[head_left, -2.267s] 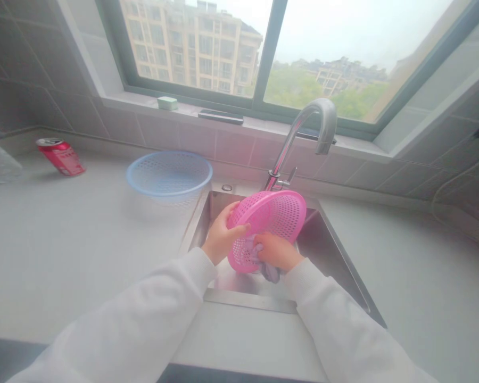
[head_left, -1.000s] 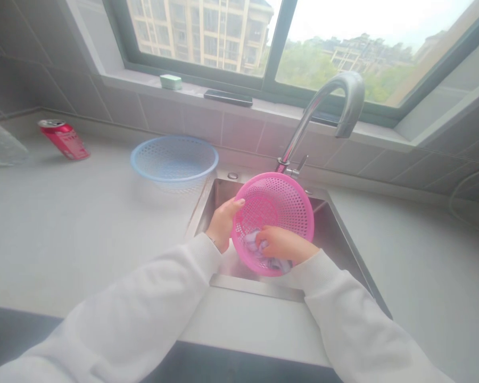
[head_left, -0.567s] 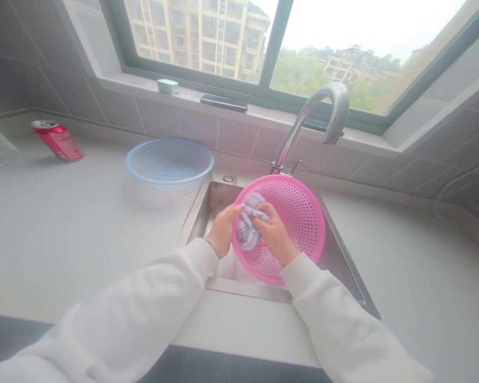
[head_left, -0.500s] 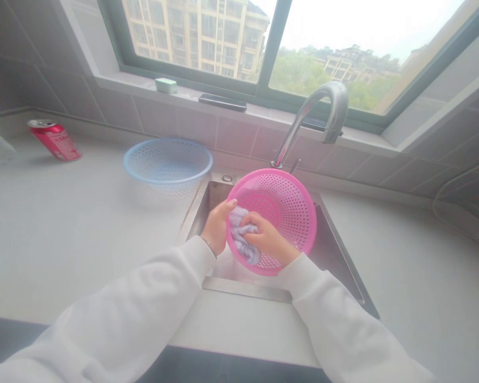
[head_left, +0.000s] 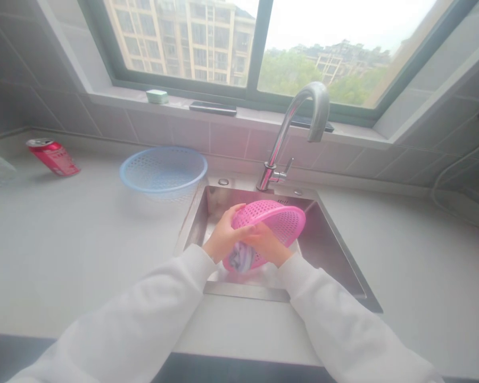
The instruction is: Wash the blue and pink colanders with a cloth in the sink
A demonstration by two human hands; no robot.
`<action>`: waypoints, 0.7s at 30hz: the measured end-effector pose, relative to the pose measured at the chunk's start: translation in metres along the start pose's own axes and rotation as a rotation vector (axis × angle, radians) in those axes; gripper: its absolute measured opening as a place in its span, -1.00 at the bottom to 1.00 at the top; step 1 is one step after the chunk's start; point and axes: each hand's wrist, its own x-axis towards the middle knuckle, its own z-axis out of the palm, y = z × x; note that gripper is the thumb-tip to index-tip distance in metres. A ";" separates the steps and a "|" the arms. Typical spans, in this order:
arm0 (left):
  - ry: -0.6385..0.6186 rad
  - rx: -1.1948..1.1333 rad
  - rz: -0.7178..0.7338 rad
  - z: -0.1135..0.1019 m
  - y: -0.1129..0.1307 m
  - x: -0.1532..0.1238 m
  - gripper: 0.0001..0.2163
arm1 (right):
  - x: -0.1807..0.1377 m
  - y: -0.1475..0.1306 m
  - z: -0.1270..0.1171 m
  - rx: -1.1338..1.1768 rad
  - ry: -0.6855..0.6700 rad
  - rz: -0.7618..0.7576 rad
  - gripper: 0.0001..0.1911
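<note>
A pink plastic colander (head_left: 273, 223) tilts over a stainless steel sink (head_left: 327, 255), its far side raised and its bowl turned towards me. My left hand (head_left: 225, 235) grips its near rim. My right hand (head_left: 268, 243) reaches into the bowl, and the fingers are hidden behind the colander's wall. A crumpled lavender cloth (head_left: 239, 260) shows through the holes low in the colander, with most of it hidden. I cannot tell which hand presses on it.
A chrome gooseneck faucet (head_left: 291, 143) rises behind the sink. A blue plastic colander (head_left: 163, 170) stands on the pale countertop (head_left: 83, 255) to the left, and a red drink can (head_left: 54, 158) lies farther left. On the windowsill are a green soap box (head_left: 157, 96) and a dark bar (head_left: 213, 108).
The pink colander has tipped from facing me to a flatter tilt, and it sits lower in the sink. The cloth has shifted towards its lower edge, and my right hand is now partly behind the wall.
</note>
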 end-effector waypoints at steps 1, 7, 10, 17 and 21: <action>-0.020 0.028 0.017 -0.001 -0.002 0.000 -0.28 | 0.000 -0.001 0.000 0.134 0.040 0.014 -0.71; -0.158 0.056 0.108 -0.008 -0.002 0.001 -0.08 | 0.010 0.005 -0.025 0.698 0.294 -0.102 -0.58; -0.205 0.131 0.089 -0.012 -0.003 0.000 0.06 | 0.012 0.010 -0.042 0.647 0.274 -0.101 -0.56; -0.160 0.162 -0.004 -0.001 -0.006 0.000 0.09 | 0.013 0.013 -0.042 0.663 0.316 -0.149 -0.60; 0.061 -0.065 -0.059 0.003 0.000 0.004 -0.05 | 0.007 0.012 -0.019 0.325 0.063 -0.107 -0.71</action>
